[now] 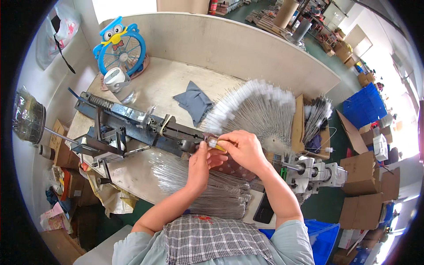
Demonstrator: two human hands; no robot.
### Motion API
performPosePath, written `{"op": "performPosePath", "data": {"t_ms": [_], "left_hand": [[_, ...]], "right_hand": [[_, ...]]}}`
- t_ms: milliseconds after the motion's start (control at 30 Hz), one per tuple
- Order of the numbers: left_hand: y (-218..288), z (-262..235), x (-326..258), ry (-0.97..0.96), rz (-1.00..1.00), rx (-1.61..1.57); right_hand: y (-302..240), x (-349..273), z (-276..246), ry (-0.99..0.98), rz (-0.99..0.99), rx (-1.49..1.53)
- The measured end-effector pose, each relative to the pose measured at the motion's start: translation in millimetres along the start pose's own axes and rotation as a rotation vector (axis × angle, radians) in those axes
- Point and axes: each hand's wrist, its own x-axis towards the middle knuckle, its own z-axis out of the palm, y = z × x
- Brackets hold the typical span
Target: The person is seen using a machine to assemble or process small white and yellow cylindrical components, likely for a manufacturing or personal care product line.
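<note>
My right hand (245, 150) is closed, thumb and fingers pinching a small white-and-yellow piece (214, 143). My left hand (201, 168) meets it from the left. Its thumb is up against the piece and its other fingers are curled below. Both hands are at the right end of a long dark metal fixture (145, 123) with a spring and clamps. Just beyond them, a fan of thin metal rods (260, 115) with white tips is spread on the bench. A thick bundle of similar thin rods (216, 194) lies close to my body, partly under my forearms.
On the bench (170, 73) are a blue cartoon fan (121, 55), a white cup (115, 78) and a grey cloth (193, 101). A cardboard box (299, 123) holds more rods. Right of me are a metal machine unit (316, 174) and a black phone (264, 210).
</note>
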Motion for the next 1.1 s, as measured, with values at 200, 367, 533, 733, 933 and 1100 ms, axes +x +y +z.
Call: {"op": "performPosePath", "data": {"t_ms": [200, 367, 533, 733, 933, 1100], "left_hand": [[-3, 4, -3, 0.058, 0.043, -0.322], [-14, -1, 4, 0.072, 0.031, -0.286], [-13, 9, 0, 0.141, 0.070, -0.297], [-13, 13, -1, 0.146, 0.107, -0.255], [-17, 5, 2, 0.094, 0.144, -0.319], [-11, 10, 0, 0.129, 0.057, -0.392]], "right_hand": [[-14, -9, 21, 0.227, -0.250, -0.323], [-11, -12, 17, 0.365, -0.329, -0.387], [0, -17, 15, 0.369, -0.421, -0.345], [11, -26, 4, 0.350, -0.420, -0.317], [0, -19, 8, 0.320, -0.417, -0.315], [0, -18, 9, 0.295, -0.419, -0.327]]}}
